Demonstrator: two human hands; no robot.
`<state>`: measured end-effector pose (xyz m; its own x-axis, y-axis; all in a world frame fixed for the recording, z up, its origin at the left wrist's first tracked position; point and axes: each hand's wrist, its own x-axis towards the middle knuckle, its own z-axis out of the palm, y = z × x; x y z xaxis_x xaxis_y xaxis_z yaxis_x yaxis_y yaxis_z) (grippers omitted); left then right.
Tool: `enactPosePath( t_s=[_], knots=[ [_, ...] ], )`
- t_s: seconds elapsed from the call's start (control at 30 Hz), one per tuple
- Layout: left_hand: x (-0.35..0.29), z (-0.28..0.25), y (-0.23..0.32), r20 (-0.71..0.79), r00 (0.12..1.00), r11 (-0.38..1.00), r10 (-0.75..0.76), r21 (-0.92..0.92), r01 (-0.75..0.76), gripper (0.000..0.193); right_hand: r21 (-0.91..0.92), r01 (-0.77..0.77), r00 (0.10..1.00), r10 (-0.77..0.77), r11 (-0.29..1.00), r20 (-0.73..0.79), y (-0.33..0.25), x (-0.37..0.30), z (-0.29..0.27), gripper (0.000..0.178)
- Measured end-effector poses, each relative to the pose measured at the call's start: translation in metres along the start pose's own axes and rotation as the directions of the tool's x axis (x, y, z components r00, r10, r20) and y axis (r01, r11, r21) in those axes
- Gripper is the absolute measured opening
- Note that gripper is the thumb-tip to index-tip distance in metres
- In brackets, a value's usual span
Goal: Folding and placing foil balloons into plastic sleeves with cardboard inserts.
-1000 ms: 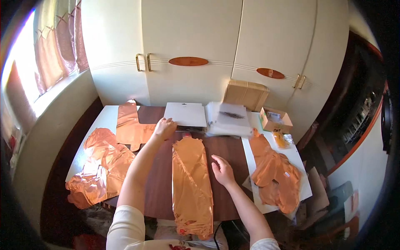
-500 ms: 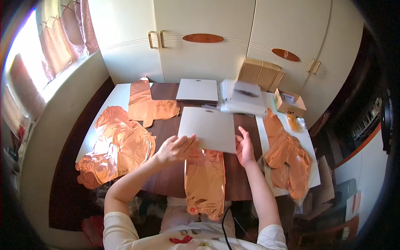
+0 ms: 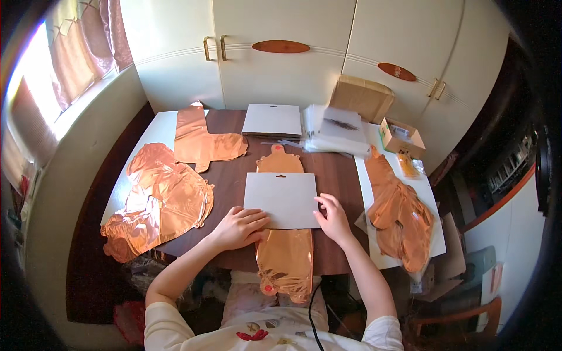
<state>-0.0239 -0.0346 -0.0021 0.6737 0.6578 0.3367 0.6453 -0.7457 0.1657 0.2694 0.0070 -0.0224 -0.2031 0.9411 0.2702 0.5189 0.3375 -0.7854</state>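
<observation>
In the head view, the person is keeping both hands on a white card (image 3: pixel 281 199), which is lying flat across the middle of a long folded copper foil piece (image 3: pixel 285 248). The foil is showing beyond the card's far and near edges, its near end hanging past the edge of the brown table (image 3: pixel 338 181). The left hand (image 3: pixel 239 227) is resting open, palm down, with its fingertips on the card's near left corner. The right hand (image 3: pixel 332 219) is touching the card's right edge with bent fingers; whether it is pinching the edge, one cannot tell. The card is thus sitting between the hands, mostly on their far side. Beyond it, a stack of white cards (image 3: pixel 272 120) is lying at the far edge, with clear sleeves (image 3: pixel 321 140) just to its right. More copper foil is lying well apart on both sides: two pieces (image 3: pixel 170 193) on the left, and a pile (image 3: pixel 401 213) on the right.
</observation>
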Motion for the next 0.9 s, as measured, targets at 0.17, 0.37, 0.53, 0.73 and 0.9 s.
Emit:
enactPosePath(
  t_s=[0.17,0.37,0.53,0.73,0.9],
  knots=[
    [-0.017,-0.008,-0.002,0.087,0.996,0.999,-0.026,-0.017,0.027,0.063,-0.212,0.441,0.882,-0.376,0.872,0.284,-0.016,-0.025,-0.019,0.036],
    [-0.025,-0.009,0.009,0.199,0.98,0.997,-0.003,0.072,-0.012,0.076,-0.324,0.527,0.769,-0.279,0.786,0.575,-0.017,-0.046,-0.025,0.062],
    [-0.031,-0.019,0.025,0.291,0.956,0.999,-0.034,0.032,0.026,0.098,-0.319,0.54,0.699,-0.204,0.778,0.686,-0.04,-0.054,-0.039,0.1],
    [-0.037,-0.032,0.054,0.394,0.914,0.994,-0.092,0.092,0.06,0.097,-0.357,0.505,0.721,-0.157,0.785,0.675,-0.043,-0.073,-0.033,0.093],
    [-0.051,-0.011,0.065,0.216,0.974,0.995,-0.075,0.078,0.059,0.07,-0.346,0.513,0.811,-0.312,0.786,0.495,-0.037,-0.091,-0.017,0.07]
  ],
)
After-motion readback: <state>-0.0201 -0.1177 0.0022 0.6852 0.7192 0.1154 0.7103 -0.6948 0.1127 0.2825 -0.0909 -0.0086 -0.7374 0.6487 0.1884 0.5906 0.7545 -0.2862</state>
